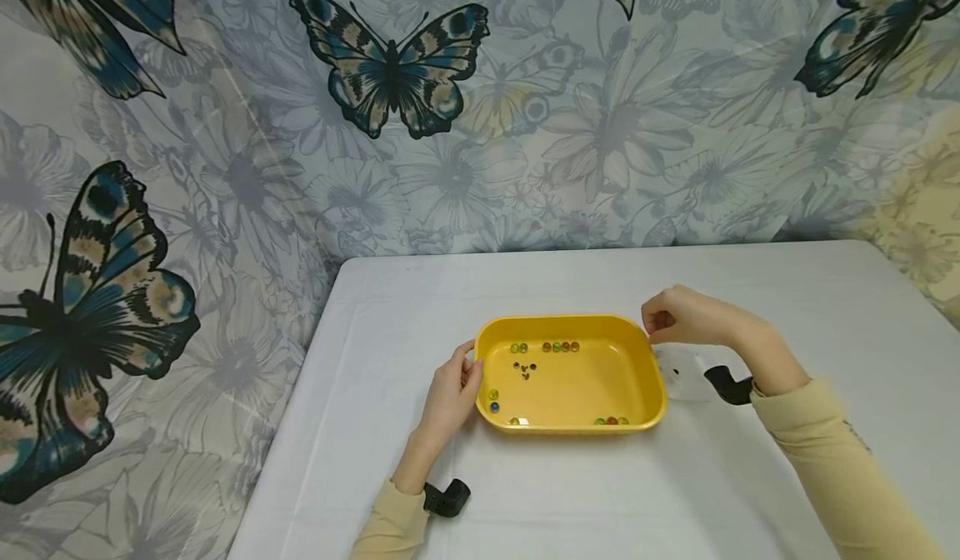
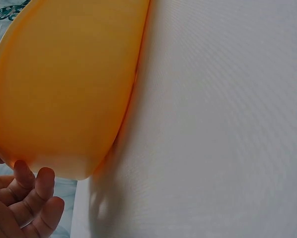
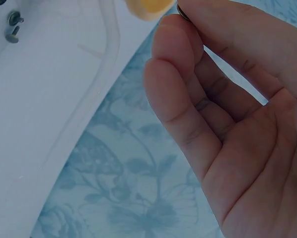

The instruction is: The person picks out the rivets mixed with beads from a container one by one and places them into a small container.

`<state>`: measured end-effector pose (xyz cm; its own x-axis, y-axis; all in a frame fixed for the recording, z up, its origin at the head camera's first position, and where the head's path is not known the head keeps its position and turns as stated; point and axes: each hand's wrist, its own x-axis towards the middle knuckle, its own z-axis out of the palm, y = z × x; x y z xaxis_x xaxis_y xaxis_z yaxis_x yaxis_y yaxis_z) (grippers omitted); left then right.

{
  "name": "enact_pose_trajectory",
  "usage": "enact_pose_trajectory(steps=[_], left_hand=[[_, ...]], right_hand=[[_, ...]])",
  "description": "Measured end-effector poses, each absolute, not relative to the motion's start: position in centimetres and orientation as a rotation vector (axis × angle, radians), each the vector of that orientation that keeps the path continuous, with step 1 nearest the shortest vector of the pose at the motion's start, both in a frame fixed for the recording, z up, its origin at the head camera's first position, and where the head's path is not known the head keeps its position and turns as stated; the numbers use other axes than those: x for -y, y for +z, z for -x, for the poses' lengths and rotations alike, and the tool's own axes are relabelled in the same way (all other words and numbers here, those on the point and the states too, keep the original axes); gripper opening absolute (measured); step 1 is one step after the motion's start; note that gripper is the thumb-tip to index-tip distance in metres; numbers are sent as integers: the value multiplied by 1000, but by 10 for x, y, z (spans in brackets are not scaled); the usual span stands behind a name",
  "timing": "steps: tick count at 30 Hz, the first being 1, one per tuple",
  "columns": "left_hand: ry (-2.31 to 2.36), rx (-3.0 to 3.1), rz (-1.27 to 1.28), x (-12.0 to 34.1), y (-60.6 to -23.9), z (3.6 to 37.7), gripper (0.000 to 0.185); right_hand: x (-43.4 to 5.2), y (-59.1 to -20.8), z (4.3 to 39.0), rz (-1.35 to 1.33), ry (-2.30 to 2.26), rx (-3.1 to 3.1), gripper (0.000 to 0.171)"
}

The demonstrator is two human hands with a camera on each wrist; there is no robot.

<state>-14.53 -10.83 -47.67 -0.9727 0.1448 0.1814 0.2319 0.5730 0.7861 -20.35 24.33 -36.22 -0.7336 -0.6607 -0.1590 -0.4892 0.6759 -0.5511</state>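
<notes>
A yellow tray [image 1: 570, 377] stands on the white table, with several glass marbles [image 1: 561, 347] along its edges and a few small dark metal pieces [image 1: 525, 370] near its left side. My left hand [image 1: 452, 383] holds the tray's left end; its fingers [image 2: 43, 184] curl against the outer wall in the left wrist view. Beyond the tray's right rim, my right hand [image 1: 693, 317] pinches a small metal stud [image 3: 183, 13] between thumb and forefinger. Only the stud's dark round edge shows. Below that hand is a clear container [image 1: 688, 377], with short-stemmed metal studs [image 3: 13, 34] inside.
White cloth covers the table [image 1: 405, 293]. Butterfly-patterned fabric [image 1: 450, 185] hangs behind it and at its left. A black wrist strap [image 1: 447, 499] sits on the left wrist, another band [image 1: 729, 385] on the right.
</notes>
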Motion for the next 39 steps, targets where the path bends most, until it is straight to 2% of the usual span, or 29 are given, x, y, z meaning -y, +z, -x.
enact_pose_trajectory(steps=[39], left_hand=[[-1376, 2721, 314, 108, -472, 144, 37]], right_hand=[[-279, -364, 187, 782, -684, -2593, 19]])
